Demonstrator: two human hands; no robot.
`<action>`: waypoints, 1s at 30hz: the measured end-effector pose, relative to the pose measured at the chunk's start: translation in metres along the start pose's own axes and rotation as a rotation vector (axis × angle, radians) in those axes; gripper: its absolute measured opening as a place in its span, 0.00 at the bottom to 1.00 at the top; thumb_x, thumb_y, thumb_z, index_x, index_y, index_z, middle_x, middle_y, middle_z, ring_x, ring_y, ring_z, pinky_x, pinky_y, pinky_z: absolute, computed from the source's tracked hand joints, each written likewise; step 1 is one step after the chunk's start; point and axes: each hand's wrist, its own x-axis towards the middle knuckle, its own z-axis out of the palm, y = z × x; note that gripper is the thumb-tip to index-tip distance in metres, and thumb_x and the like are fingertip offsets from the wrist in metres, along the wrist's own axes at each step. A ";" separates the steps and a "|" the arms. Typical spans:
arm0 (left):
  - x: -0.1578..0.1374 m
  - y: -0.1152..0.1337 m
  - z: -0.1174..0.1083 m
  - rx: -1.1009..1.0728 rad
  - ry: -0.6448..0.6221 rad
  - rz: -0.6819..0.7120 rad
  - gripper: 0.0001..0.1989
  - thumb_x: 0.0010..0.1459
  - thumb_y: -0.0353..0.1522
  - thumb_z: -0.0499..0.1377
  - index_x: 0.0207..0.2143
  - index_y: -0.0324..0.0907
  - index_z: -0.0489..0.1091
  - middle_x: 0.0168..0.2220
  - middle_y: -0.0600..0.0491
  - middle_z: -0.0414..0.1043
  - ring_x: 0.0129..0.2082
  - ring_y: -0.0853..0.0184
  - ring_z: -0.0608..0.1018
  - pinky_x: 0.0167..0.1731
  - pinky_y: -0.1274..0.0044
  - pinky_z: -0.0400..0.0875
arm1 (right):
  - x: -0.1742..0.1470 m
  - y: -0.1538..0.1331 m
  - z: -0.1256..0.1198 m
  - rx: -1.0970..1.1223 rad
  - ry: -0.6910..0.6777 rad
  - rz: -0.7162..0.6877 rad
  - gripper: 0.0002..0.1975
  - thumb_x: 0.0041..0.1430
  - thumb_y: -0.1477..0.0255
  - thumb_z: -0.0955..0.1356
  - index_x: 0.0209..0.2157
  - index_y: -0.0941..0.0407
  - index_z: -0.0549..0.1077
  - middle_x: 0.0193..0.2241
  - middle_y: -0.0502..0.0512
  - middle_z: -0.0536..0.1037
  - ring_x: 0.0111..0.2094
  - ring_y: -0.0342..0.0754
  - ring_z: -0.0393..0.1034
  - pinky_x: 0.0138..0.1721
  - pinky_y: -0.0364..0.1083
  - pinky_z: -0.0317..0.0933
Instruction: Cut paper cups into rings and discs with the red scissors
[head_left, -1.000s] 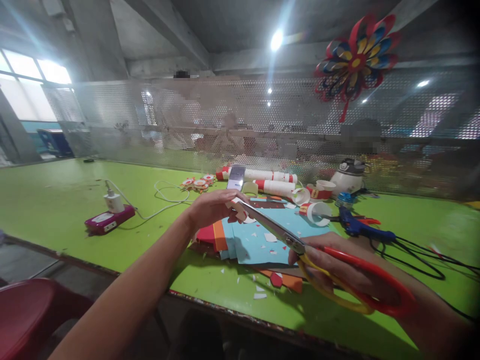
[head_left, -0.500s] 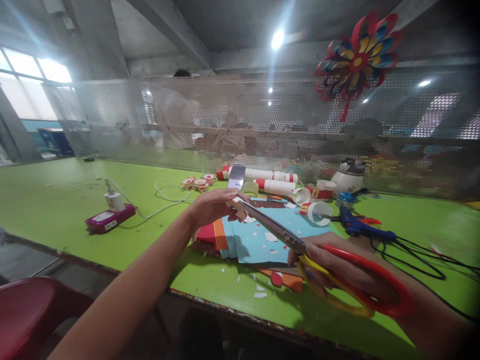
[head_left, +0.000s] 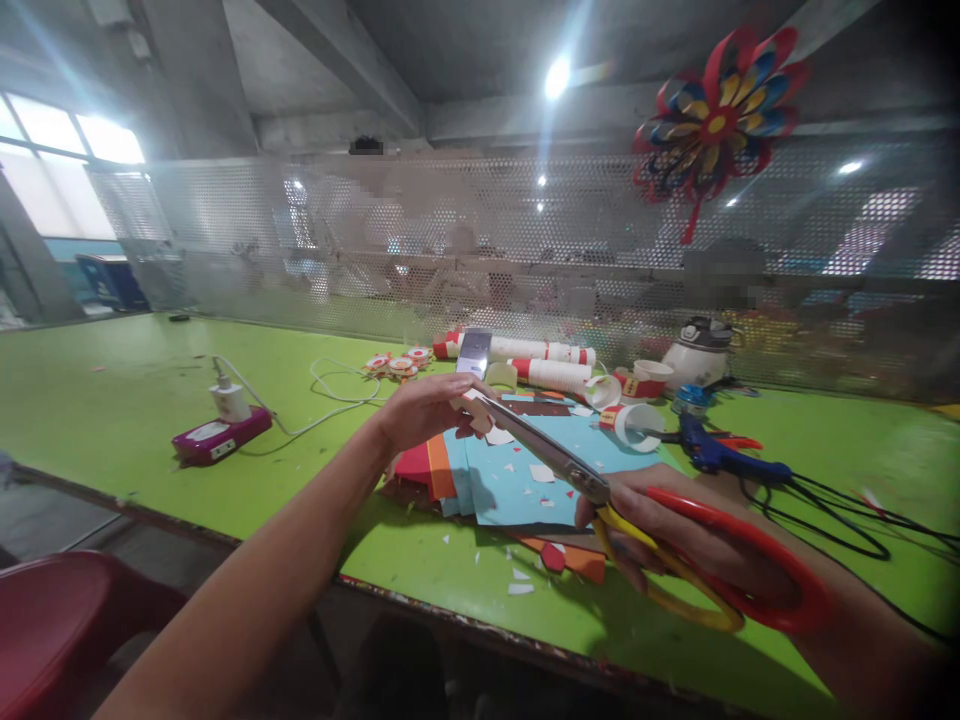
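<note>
A small white paper piece (head_left: 475, 412) is pinched between the fingers of my left hand (head_left: 420, 412); much of it is hidden by the fingers. My right hand (head_left: 694, 530) grips large scissors (head_left: 551, 458) with one red and one yellow handle. Their long metal blades point up and left, and the tips meet the paper piece. Below both hands lie blue paper sheets (head_left: 585, 445) strewn with small cut scraps. Red and orange sheets (head_left: 439, 468) stick out at the left of that stack.
Behind the sheets are a phone (head_left: 474, 352), stacked paper cups (head_left: 553, 376) and a white jug (head_left: 697, 355). A blue glue gun (head_left: 731, 455) with black cables lies right. A purple power strip (head_left: 223, 438) stands left on the green table (head_left: 112, 400). A perforated screen (head_left: 337, 250) runs behind.
The scissors' tips have shifted slightly right and down. More of the white paper piece shows beside my left fingers. Both hands are nearly in the same place.
</note>
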 end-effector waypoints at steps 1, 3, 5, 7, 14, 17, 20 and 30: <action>0.000 0.000 0.000 -0.003 0.001 0.002 0.14 0.59 0.35 0.54 0.37 0.33 0.73 0.27 0.44 0.75 0.27 0.64 0.77 0.22 0.77 0.61 | 0.000 0.001 0.000 -0.008 -0.006 -0.008 0.28 0.62 0.48 0.57 0.28 0.56 0.72 0.17 0.49 0.68 0.20 0.43 0.67 0.28 0.43 0.66; 0.000 0.001 0.000 -0.003 -0.007 -0.006 0.14 0.59 0.35 0.54 0.37 0.34 0.73 0.28 0.44 0.75 0.27 0.64 0.77 0.23 0.77 0.61 | 0.001 0.003 -0.001 -0.033 -0.005 -0.045 0.28 0.63 0.49 0.57 0.26 0.56 0.71 0.16 0.48 0.68 0.20 0.43 0.67 0.30 0.44 0.65; -0.001 0.001 0.000 0.002 -0.012 -0.013 0.14 0.59 0.36 0.55 0.38 0.34 0.73 0.28 0.44 0.75 0.27 0.64 0.77 0.23 0.77 0.61 | 0.001 0.005 -0.001 -0.063 -0.001 -0.078 0.27 0.64 0.51 0.57 0.25 0.56 0.71 0.15 0.48 0.67 0.21 0.43 0.67 0.32 0.43 0.64; -0.001 0.000 -0.001 0.006 -0.017 -0.017 0.14 0.59 0.36 0.54 0.38 0.34 0.74 0.28 0.44 0.75 0.27 0.64 0.77 0.23 0.77 0.62 | 0.001 0.007 -0.002 -0.080 -0.007 -0.090 0.26 0.66 0.53 0.56 0.26 0.56 0.72 0.16 0.48 0.68 0.22 0.43 0.67 0.31 0.43 0.63; 0.000 0.000 0.000 -0.009 -0.052 -0.023 0.15 0.59 0.36 0.54 0.39 0.34 0.75 0.28 0.44 0.75 0.27 0.65 0.76 0.23 0.77 0.62 | 0.002 0.008 -0.003 -0.087 -0.023 -0.105 0.29 0.67 0.54 0.56 0.17 0.55 0.65 0.15 0.49 0.66 0.24 0.42 0.67 0.32 0.42 0.64; 0.000 0.000 0.000 -0.013 -0.034 -0.033 0.15 0.58 0.36 0.55 0.38 0.34 0.75 0.28 0.44 0.76 0.26 0.65 0.76 0.23 0.77 0.62 | 0.002 0.010 -0.003 -0.074 -0.015 -0.092 0.29 0.66 0.54 0.56 0.16 0.56 0.64 0.15 0.48 0.65 0.21 0.41 0.64 0.29 0.41 0.63; 0.000 -0.001 0.000 -0.021 -0.025 -0.046 0.15 0.57 0.37 0.56 0.38 0.33 0.75 0.27 0.44 0.76 0.25 0.65 0.75 0.23 0.76 0.62 | 0.003 0.013 -0.002 -0.047 -0.022 -0.075 0.27 0.66 0.54 0.57 0.21 0.57 0.68 0.16 0.47 0.66 0.20 0.40 0.63 0.26 0.40 0.61; 0.000 0.000 0.001 -0.023 -0.003 -0.016 0.15 0.57 0.36 0.56 0.37 0.33 0.74 0.27 0.44 0.75 0.27 0.64 0.76 0.24 0.76 0.62 | 0.003 0.010 -0.001 -0.016 -0.017 -0.104 0.26 0.66 0.53 0.57 0.23 0.56 0.69 0.15 0.47 0.67 0.20 0.41 0.64 0.29 0.42 0.63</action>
